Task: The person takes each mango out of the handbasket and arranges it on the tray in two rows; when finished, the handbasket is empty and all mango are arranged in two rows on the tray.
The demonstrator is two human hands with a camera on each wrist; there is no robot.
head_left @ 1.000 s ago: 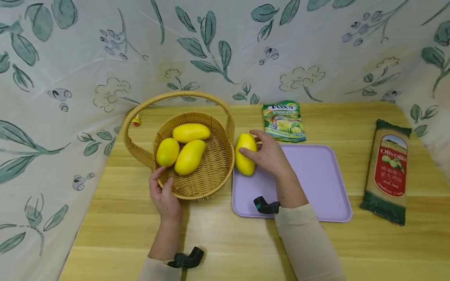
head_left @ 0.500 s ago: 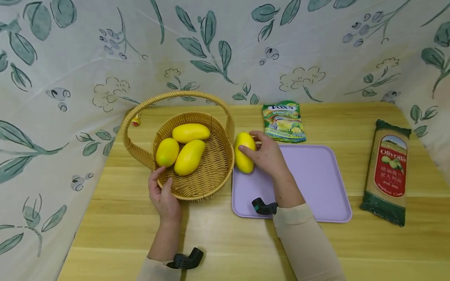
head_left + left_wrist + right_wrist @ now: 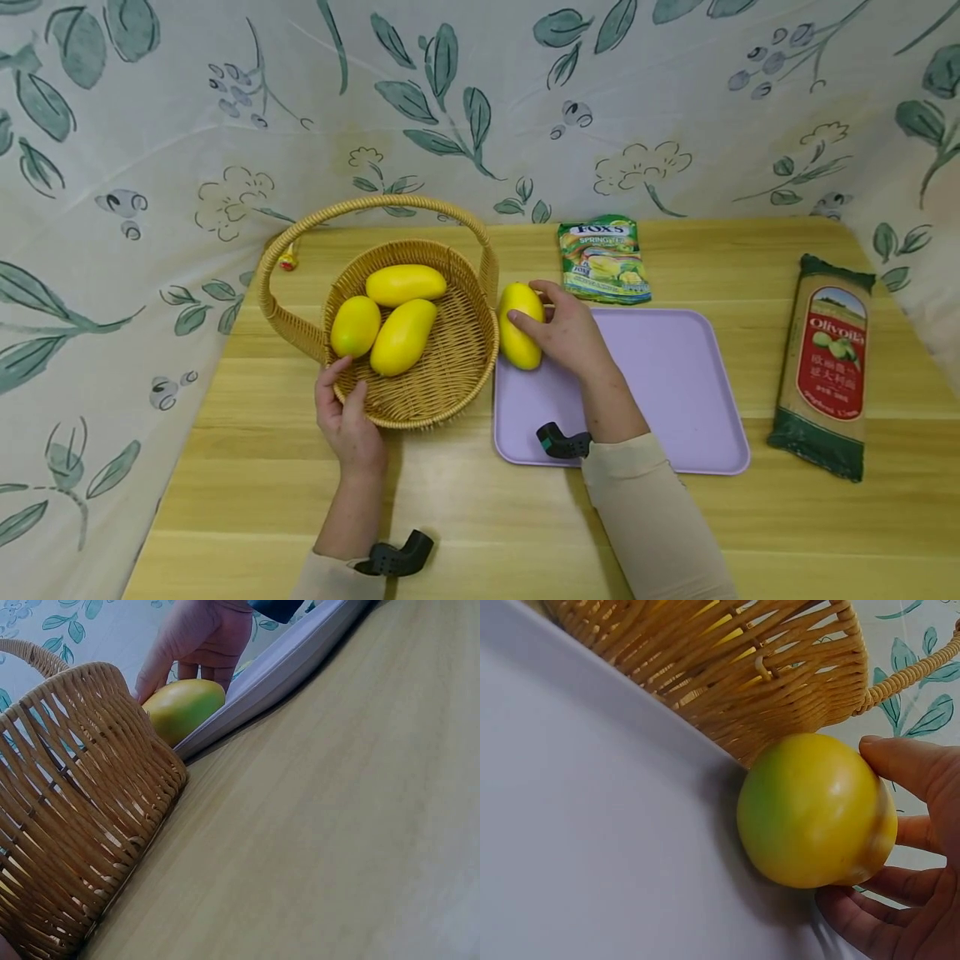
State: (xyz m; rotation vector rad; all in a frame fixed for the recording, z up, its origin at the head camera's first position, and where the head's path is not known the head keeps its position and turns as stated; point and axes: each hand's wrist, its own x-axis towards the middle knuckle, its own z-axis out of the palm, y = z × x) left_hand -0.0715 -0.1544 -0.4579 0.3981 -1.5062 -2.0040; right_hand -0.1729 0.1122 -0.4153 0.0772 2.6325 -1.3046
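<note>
A yellow mango (image 3: 521, 350) lies at the left edge of the lilac tray (image 3: 675, 392), close against the wicker basket (image 3: 442, 400). My right hand (image 3: 573, 333) holds this mango, thumb on one side and fingers on the other. Green tints part of the mango's skin (image 3: 810, 810) in the right wrist view. Inside the basket, three more mangoes, one at the back (image 3: 405, 285), one at the left (image 3: 356, 327) and one in front (image 3: 403, 337), sit toward the left. My left hand (image 3: 356, 433) grips the basket's near-left rim; some of its fingers are hidden.
A green Fox's candy bag (image 3: 604, 260) lies behind the tray. To the tray's right is an Olivoilà pasta pack (image 3: 825, 367). A small red-and-yellow object (image 3: 288, 257) shows behind the basket's tall handle (image 3: 382, 201). Patterned cloth (image 3: 465, 108) hangs behind the wooden table (image 3: 480, 533).
My right hand and the mango it holds have shifted very slightly away from me, beside the basket. My left hand stays on the basket's rim.
</note>
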